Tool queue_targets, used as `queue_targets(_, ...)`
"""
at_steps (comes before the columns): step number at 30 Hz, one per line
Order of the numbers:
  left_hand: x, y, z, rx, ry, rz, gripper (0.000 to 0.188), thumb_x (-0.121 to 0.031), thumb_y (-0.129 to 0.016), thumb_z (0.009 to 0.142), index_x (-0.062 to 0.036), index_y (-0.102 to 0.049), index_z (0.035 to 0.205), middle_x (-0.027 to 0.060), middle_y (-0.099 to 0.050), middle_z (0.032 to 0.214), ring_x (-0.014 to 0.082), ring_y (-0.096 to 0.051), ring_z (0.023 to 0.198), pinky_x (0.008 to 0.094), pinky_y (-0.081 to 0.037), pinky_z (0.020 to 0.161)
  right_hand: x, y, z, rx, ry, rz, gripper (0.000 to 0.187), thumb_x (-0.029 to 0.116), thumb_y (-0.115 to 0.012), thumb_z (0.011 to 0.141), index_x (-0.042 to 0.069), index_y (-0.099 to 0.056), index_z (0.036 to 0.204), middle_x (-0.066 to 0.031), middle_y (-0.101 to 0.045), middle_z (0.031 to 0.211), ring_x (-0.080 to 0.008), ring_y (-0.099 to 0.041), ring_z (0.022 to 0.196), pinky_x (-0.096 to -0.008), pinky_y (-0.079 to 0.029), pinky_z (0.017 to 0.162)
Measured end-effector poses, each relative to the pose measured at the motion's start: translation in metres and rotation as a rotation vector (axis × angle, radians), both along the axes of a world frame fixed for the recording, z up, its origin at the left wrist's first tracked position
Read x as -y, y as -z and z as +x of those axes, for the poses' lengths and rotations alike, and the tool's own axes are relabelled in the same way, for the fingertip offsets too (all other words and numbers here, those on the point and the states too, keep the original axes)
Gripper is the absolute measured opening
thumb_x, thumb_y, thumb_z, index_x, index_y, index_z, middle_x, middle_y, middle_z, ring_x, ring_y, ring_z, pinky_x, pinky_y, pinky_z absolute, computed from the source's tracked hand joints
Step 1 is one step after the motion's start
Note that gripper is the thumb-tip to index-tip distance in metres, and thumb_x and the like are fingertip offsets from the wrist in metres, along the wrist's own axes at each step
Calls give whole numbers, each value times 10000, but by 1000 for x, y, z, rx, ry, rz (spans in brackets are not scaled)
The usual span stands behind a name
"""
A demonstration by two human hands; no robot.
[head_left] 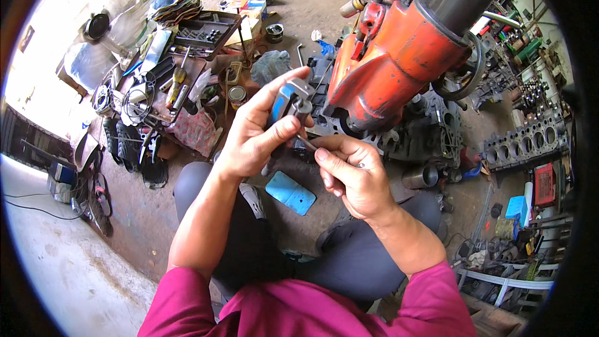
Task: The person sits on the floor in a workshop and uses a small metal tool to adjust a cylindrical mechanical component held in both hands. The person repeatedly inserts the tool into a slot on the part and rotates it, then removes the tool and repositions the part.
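Note:
My left hand (253, 137) is closed around a small grey C-shaped tool with a blue side, which looks like a micrometer (282, 101). Its dark lower part shows beneath the palm. Pinched between thumb and fingers of my right hand (349, 171) is a thin metal rod (306, 143), whose tip meets the tool or lies just beside it; I cannot tell which. Both hands are raised in front of my knees, left of an orange machine head (393, 62) on a thick dark column. Below them, a flat light-blue rectangular piece (291, 193) lies between my feet.
Engine blocks stand under the machine head and at the right, including a block with a row of bores (527, 143). A cluttered tool table (187, 62) is at the left. A red crate (544, 185) sits at the right. A dark metal cylinder (420, 177) lies near my right knee.

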State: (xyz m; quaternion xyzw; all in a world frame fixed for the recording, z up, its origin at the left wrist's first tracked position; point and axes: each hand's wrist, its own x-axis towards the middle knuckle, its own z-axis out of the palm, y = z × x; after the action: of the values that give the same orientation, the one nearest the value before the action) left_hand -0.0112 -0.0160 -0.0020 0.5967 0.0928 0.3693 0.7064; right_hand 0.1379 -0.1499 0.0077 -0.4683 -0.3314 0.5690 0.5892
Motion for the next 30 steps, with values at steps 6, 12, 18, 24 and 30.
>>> queue_targets(6,7,-6,-2,-108,19,125,670,-214,-725,906,-73,-405,1477,19,-592,1087,89,-578,958,262,-484,870,4,4,3,65,2,-28,172,137,-618,973,19,-659,1091,32,-567,687,-17,-456,548,-190,-351,481)
queue_targets(12,11,-5,3,-106,-52,84,841,-414,-762,839,-37,-371,1482,29,-656,952,91,-609,844,211,-465,712,7,4,-2,312,37,101,184,133,-619,972,6,-634,1104,26,-579,727,-27,-501,585,-179,-350,470)
queue_targets(18,10,-4,3,-91,-38,76,800,-381,-754,859,-45,-376,1478,24,-657,960,81,-598,832,206,-454,699,6,7,-4,340,64,124,174,117,-629,964,3,-641,1095,23,-585,735,-35,-508,591,-185,-364,503)
queue_targets(24,11,-3,4,-82,-56,105,742,-337,-748,873,-57,-400,1466,15,-650,973,73,-586,860,207,-449,730,7,7,-5,351,80,119,181,123,-644,956,-9,-654,1080,12,-615,748,-48,-532,632,-212,-432,574)
queue_targets(30,12,-1,4,-93,-57,111,708,-316,-745,881,-65,-417,1455,7,-642,983,64,-567,873,203,-441,735,6,10,-6,367,87,150,161,110,-626,967,-9,-650,1073,14,-591,724,-38,-507,597,-192,-374,525)
